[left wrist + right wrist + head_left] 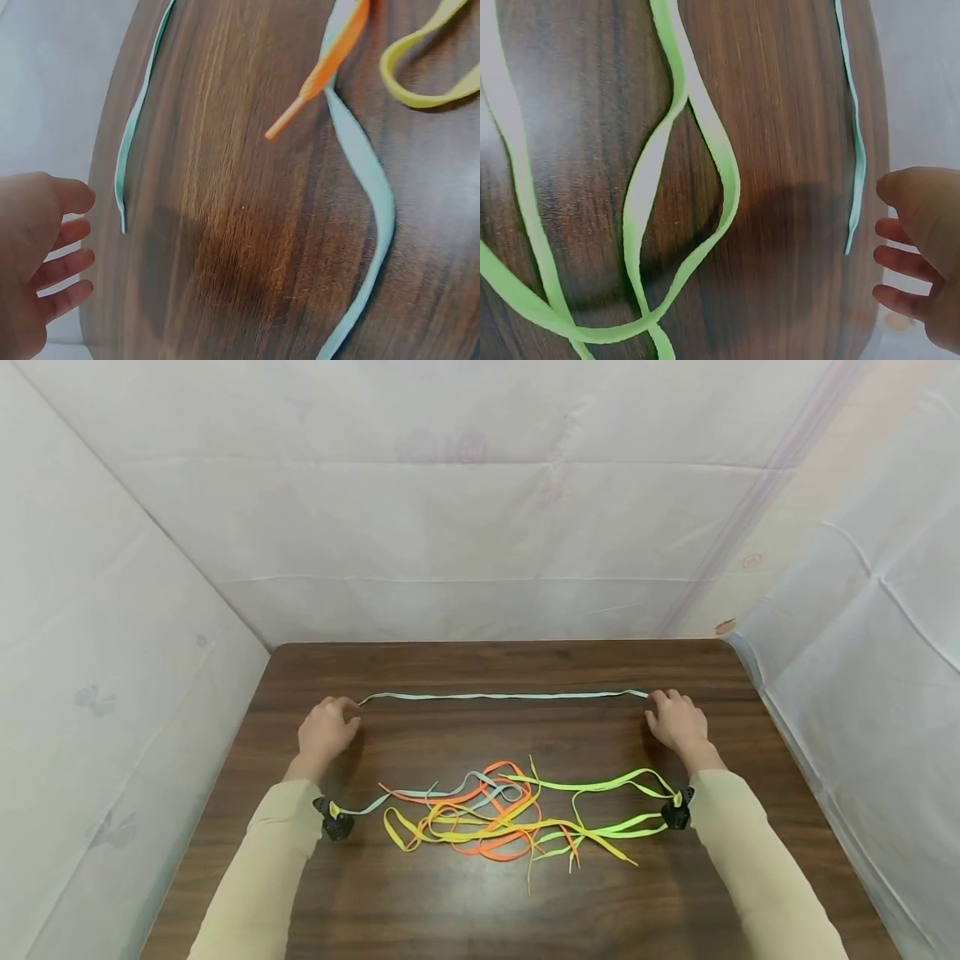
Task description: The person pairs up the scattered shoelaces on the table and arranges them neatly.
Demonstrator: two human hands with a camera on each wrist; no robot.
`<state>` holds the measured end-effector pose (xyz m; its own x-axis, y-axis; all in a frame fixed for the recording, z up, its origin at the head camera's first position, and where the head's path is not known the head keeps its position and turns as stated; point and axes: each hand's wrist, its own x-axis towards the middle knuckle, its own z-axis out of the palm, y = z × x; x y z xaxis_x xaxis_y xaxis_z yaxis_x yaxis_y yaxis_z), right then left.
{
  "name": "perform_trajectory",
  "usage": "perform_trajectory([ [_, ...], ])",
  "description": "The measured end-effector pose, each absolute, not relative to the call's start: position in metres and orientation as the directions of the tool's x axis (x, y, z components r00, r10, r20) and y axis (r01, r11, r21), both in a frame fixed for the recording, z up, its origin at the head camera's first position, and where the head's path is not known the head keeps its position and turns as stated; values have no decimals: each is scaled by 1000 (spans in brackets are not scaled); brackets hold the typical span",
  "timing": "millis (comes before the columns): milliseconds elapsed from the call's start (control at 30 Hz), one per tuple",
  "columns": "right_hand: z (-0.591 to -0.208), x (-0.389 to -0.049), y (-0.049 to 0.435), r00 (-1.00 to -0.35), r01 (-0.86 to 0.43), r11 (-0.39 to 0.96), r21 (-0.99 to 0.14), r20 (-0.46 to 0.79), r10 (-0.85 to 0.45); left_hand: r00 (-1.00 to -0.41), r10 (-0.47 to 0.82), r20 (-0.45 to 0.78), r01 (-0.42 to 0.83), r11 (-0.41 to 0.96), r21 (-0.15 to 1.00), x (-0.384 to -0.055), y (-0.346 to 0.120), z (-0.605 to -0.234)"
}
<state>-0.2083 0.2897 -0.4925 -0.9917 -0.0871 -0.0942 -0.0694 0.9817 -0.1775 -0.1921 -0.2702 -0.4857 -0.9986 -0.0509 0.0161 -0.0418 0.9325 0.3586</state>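
A mint-green shoelace lies stretched nearly straight across the back of the table. My left hand is beside its left end, fingers loosely bent. In the left wrist view, the tip of that mint-green shoelace lies free on the wood, a small gap from the left hand. The right hand is at the opposite end. From the right wrist, the mint-green shoelace's tip also shows loose, with the relaxed fingers of the right hand just outside it. Neither hand grips anything.
Nearer me, a tangle holds a yellow shoelace, an orange shoelace, bright green laces and another pale mint lace. All lie on a dark wooden table. White sheets stand behind and along both sides.
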Motion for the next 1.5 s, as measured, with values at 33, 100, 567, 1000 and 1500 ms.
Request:
perform_trajectory([
  [33, -492, -208, 288, -992, -81, 981, -175, -79, -96, -999, -39, 20, -29, 932, 361, -191, -269, -485],
  [100, -490, -207, 284, -992, -107, 979, -174, -45, -116, -1000, -12, 26, -2, 930, 366, -188, -267, -484],
  [567, -492, -193, 246, -966, -253, 954, -163, 102, -238, -992, 116, 43, 123, 933, 338, -166, -241, -486],
  [1000, -504, -177, 211, -902, -407, 903, -141, 218, -372, -976, 211, 52, 217, 925, 312, -148, -219, -506],
  [1500, -507, -164, 173, -822, -545, 832, -100, 256, -508, -954, 300, -20, 281, 911, 303, -132, -199, -517],
])
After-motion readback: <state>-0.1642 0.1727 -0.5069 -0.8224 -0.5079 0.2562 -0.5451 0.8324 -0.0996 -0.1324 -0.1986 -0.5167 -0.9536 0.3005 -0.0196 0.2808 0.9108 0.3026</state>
